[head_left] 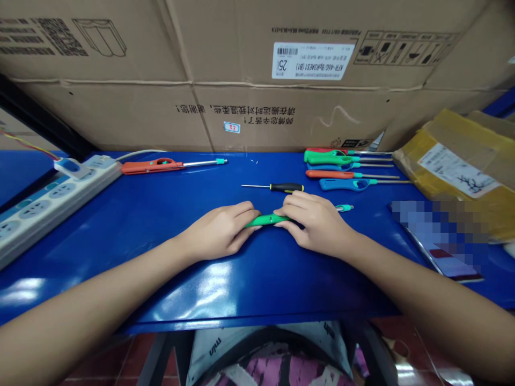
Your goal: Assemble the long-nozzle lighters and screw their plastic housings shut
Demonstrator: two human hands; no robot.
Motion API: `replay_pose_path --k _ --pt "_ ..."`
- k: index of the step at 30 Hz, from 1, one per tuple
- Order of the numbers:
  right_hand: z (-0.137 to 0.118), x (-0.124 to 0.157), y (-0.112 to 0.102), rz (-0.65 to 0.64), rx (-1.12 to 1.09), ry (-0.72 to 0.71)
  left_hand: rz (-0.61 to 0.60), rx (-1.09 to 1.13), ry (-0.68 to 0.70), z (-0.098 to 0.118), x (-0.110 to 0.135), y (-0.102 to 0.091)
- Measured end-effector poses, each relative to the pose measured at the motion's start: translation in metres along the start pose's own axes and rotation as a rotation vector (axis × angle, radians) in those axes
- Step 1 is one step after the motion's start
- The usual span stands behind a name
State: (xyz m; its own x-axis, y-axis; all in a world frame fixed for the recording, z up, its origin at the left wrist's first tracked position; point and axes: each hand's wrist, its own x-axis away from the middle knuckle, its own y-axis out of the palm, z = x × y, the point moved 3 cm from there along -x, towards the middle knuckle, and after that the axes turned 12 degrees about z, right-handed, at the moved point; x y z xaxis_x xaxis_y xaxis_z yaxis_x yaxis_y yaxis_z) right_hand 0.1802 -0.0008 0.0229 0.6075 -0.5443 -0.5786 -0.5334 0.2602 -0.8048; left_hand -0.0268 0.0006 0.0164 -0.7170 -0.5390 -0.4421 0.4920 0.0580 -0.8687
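A green long-necked lighter [269,219] lies across the middle of the blue table [161,241], its metal tip poking out to the right. My left hand [219,231] is closed round its handle end. My right hand [316,222] is closed over its middle and front part. Just behind the hands lies a small black-handled screwdriver [281,187], its thin shaft pointing left.
An orange lighter [161,165] lies at the back left beside a white power strip [48,203]. Several lighters [341,169] in red, green, orange and blue are stacked at the back right. A taped yellow parcel [462,166] and large cardboard boxes [249,80] border the table.
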Motion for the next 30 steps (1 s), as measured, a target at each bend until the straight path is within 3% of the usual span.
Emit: replay_pose_path --k 8,14,20,24,27,30 --pt "0.015 -0.001 -0.004 0.022 -0.136 0.039 -0.015 -0.012 -0.030 -0.009 0.000 -0.003" --pt "0.031 -0.002 -0.016 0.000 -0.035 0.063 0.017 0.016 -0.046 -0.024 0.000 -0.014" --pt "0.028 -0.002 -0.011 -0.068 -0.001 0.026 -0.006 0.036 -0.014 -0.023 0.000 -0.012" --pt "0.027 -0.001 -0.012 0.000 0.036 0.012 0.004 0.047 -0.034 -0.021 0.000 -0.014" --pt "0.028 -0.002 -0.018 0.060 0.045 0.008 0.043 0.113 -0.104 -0.018 -0.001 -0.017" --pt "0.029 -0.004 -0.021 0.075 0.017 0.027 0.123 0.369 -0.339 -0.014 -0.003 -0.014"
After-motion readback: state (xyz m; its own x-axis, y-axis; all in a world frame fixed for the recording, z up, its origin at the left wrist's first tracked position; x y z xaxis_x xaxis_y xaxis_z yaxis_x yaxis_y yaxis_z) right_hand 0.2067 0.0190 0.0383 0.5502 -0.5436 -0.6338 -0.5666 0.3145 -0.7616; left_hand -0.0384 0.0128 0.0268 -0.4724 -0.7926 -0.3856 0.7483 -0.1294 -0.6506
